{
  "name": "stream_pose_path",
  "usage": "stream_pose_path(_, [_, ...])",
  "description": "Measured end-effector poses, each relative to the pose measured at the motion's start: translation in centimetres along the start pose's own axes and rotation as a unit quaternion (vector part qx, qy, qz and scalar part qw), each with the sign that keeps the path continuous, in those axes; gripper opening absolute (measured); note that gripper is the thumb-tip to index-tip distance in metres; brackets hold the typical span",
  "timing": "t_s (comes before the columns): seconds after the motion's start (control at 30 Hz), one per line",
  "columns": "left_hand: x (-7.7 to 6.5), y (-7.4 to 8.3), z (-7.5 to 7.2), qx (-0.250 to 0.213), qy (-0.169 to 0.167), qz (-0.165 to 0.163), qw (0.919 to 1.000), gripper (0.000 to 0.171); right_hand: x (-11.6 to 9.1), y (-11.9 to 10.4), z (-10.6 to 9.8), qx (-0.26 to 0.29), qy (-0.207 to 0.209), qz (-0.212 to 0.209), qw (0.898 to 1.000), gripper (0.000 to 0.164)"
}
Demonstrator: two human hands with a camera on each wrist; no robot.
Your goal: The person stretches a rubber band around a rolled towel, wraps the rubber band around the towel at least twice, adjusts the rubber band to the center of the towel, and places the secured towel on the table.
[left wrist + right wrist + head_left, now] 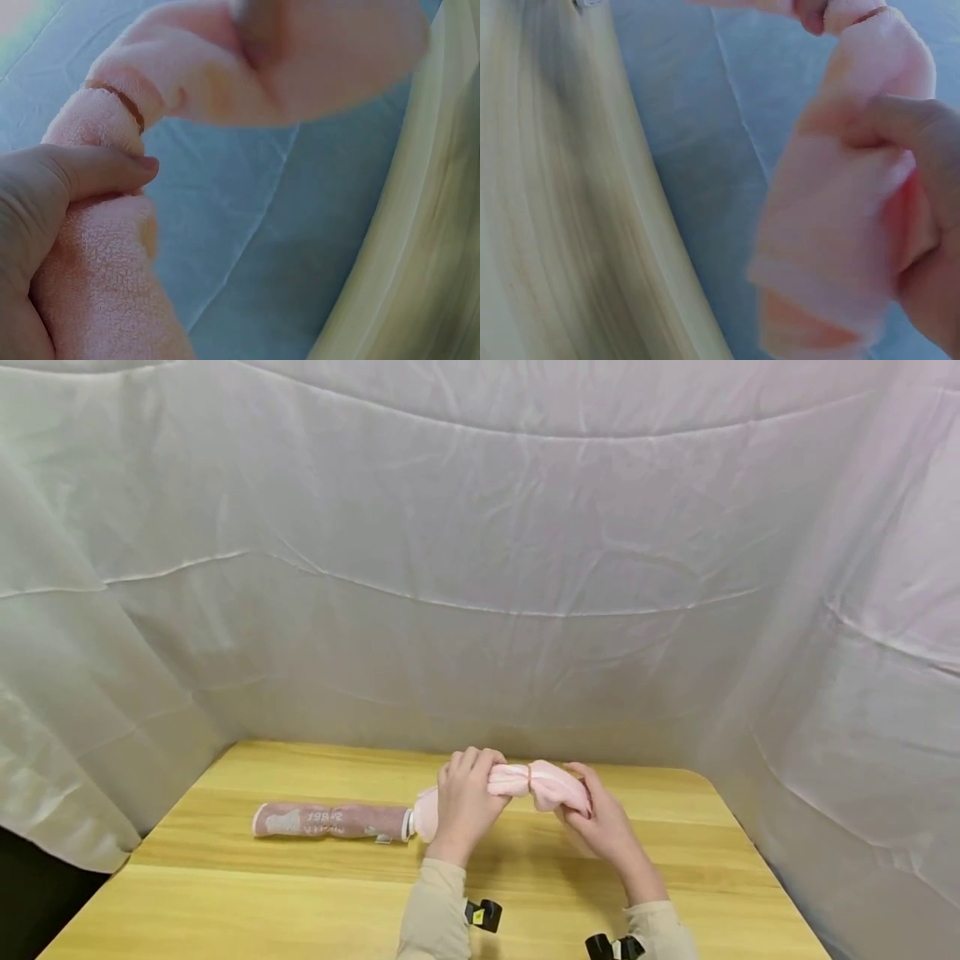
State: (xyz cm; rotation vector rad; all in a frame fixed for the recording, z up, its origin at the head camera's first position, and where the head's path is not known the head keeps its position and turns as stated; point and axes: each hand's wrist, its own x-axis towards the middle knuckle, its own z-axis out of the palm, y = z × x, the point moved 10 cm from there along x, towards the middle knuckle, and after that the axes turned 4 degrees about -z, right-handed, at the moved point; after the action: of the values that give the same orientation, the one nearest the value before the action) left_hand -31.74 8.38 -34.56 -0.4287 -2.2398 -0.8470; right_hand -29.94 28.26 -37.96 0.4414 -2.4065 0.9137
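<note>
A pink terry towel (553,783), gathered into a long roll, is held up above the table between both hands. A thin brown band (116,97) cinches it between the hands. The left hand (468,797) grips the roll to the left of the band, its thumb lying across the cloth in the left wrist view. My right hand (603,827) grips the towel to the right of the band, where the cloth bends downward and a loose, blurred end (810,322) hangs out. Part of the towel also shows left of the left hand.
A mauve cylinder (333,821) with white lettering and pale ends lies on the wooden table (262,902), left of the hands. Grey-white curtains (465,568) surround the back and sides. Black wrist mounts (483,916) sit by the sleeves.
</note>
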Motion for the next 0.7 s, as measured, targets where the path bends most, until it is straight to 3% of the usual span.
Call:
stream_pose_path(0.13, [-0.1, -0.5, 0.1, 0.020, -0.007, -0.017, 0.9996, 0.034, -0.2, -0.8, -1.4, -0.041, 0.053, -0.043, 0.997, 0.045])
stream_pose_path(0.3, [-0.2, -1.0, -0.3, 0.054, 0.010, -0.017, 0.9984, 0.031, -0.3, -1.6, -2.8, -0.057, 0.094, -0.066, 0.992, 0.040])
stream_pose_path(0.57, [-0.2, -1.0, -1.7, 0.061, 0.071, 0.017, 0.9955, 0.032, 0.1, -3.1, -3.8, -0.061, 0.111, -0.099, 0.987, 0.044])
stream_pose_path(0.7, [-0.1, -1.3, -2.9, 0.063, 0.092, 0.042, 0.9929, 0.035, 0.1, -3.3, -4.3, -0.064, 0.113, -0.078, 0.988, 0.046])
